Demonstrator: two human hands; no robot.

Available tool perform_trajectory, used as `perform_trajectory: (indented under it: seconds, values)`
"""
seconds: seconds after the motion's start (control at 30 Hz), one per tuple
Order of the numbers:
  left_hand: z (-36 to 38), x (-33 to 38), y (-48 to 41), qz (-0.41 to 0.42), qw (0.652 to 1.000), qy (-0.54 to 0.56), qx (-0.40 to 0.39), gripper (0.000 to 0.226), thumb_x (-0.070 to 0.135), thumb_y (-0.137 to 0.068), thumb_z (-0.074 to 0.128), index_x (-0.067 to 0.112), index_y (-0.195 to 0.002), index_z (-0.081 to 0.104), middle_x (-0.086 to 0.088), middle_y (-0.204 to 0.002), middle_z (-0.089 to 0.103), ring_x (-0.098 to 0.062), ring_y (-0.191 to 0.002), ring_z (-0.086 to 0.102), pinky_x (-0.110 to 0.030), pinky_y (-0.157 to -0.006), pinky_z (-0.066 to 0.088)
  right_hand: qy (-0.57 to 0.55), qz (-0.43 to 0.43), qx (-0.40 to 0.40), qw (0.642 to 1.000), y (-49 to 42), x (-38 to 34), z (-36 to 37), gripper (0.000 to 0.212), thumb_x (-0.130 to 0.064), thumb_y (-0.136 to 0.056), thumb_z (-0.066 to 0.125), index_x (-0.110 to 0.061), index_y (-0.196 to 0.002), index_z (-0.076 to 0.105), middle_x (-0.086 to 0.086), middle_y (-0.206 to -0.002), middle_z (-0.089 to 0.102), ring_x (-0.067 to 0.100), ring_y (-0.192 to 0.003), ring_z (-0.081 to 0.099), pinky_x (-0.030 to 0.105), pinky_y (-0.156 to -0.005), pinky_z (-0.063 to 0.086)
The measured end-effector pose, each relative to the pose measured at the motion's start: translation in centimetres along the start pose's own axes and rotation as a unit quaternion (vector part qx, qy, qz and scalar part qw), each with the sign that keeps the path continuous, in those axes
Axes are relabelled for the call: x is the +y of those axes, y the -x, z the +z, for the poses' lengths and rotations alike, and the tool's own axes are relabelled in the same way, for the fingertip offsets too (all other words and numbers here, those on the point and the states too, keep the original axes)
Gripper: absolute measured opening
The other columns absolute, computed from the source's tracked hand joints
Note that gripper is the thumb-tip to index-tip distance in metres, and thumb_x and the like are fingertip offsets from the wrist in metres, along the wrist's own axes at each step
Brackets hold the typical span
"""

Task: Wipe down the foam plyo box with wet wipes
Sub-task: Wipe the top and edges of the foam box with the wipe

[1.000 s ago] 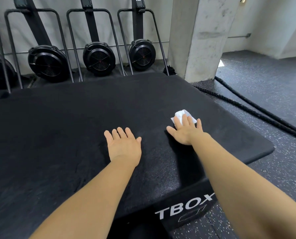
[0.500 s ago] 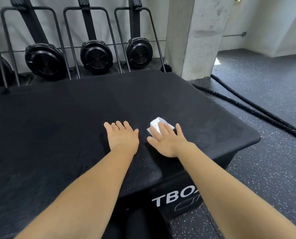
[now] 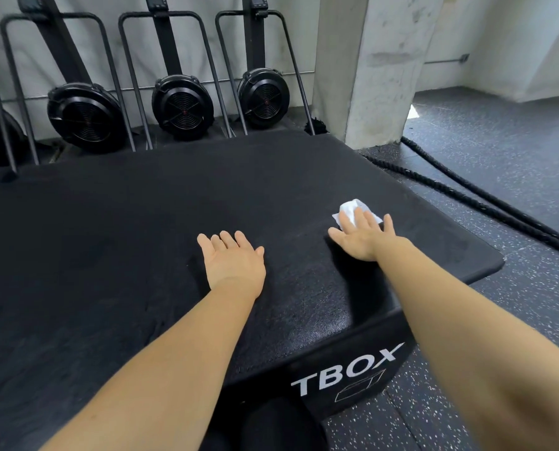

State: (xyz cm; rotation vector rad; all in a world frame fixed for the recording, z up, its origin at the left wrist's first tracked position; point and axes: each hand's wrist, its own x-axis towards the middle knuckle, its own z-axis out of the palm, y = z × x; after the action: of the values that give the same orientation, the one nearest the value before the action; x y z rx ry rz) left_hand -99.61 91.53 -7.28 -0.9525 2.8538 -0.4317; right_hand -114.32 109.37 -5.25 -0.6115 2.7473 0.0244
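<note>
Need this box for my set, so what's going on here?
A person is cleaning the top of the black foam plyo box. Their right hand presses a white wet wipe flat against the surface with straight fingers, toward the right side of the top. Their left hand rests flat on the box nearer the middle and holds nothing. How much of the top has been wiped cannot be told.
</note>
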Motion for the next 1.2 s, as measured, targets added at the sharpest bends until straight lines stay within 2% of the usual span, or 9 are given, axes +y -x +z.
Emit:
perform_trajectory:
  seconds: [0.17,0.4,0.6,0.83,1.03,1.2]
  values:
    - [-0.2,-0.1,0.2,0.003,1.000,-0.006,0.002,0.060,0.042,-0.102,0.007,0.008,-0.149,0.021,-0.012,-0.135,0.044,-0.033,-0.124,0.040,-0.055,-0.113,0.008,-0.002,-0.022,0.010,1.000,2.4,-1.9,1.3,0.073,-0.063,-0.097,0.011,-0.025,-0.157,-0.006,0.007,-0.163,-0.015,0.020,-0.148,-0.021,0.050,-0.117,-0.016]
    - [-0.8,-0.2,1.0,0.003,1.000,0.014,-0.008,0.056,0.042,-0.102,0.008,0.011,-0.143,0.032,-0.011,-0.133,0.047,-0.032,-0.124,0.042,-0.055,-0.114,0.009,-0.006,-0.105,0.009,0.994,7.9,-5.6,3.7,0.071,-0.064,-0.096,0.010,-0.030,-0.156,-0.009,0.005,-0.162,-0.018,0.019,-0.147,-0.024,0.049,-0.116,-0.020]
    - [-1.4,-0.4,2.7,0.034,0.999,0.023,-0.012,0.063,0.053,-0.098,0.008,0.015,-0.133,0.043,-0.007,-0.118,0.053,-0.028,-0.110,0.048,-0.055,-0.110,0.010,0.018,-0.147,-0.004,0.989,8.9,-4.9,3.5,0.061,-0.058,-0.099,0.007,-0.037,-0.154,-0.009,-0.001,-0.163,-0.018,0.013,-0.147,-0.023,0.049,-0.112,-0.024]
    - [-1.8,-0.3,4.5,0.069,0.997,0.010,-0.024,0.065,0.056,-0.098,0.010,0.019,-0.150,0.024,-0.006,-0.131,0.048,-0.029,-0.119,0.045,-0.057,-0.109,0.005,0.012,-0.067,0.007,0.998,5.9,-0.4,1.8,0.058,-0.055,-0.099,0.011,-0.038,-0.153,0.000,-0.005,-0.163,-0.008,0.012,-0.149,-0.012,0.053,-0.114,-0.017]
    - [-1.5,-0.3,4.7,0.068,0.997,0.014,-0.033,0.066,0.057,-0.098,0.008,0.022,-0.154,0.012,-0.009,-0.154,0.028,-0.033,-0.139,0.028,-0.058,-0.111,0.002,0.002,-0.005,-0.007,1.000,4.9,1.4,1.4,0.063,-0.060,-0.098,0.011,-0.038,-0.154,-0.005,-0.001,-0.163,-0.018,0.014,-0.149,-0.018,0.051,-0.116,-0.017]
    - [-1.3,-0.6,4.7,0.073,0.997,0.024,-0.033,0.067,0.059,-0.098,0.008,0.023,-0.154,0.011,-0.008,-0.158,0.023,-0.032,-0.142,0.024,-0.059,-0.112,0.002,-0.002,-0.009,0.002,1.000,6.0,-0.2,2.1,0.069,-0.063,-0.097,0.011,-0.031,-0.156,-0.004,0.006,-0.163,-0.016,0.019,-0.148,-0.021,0.051,-0.115,-0.016]
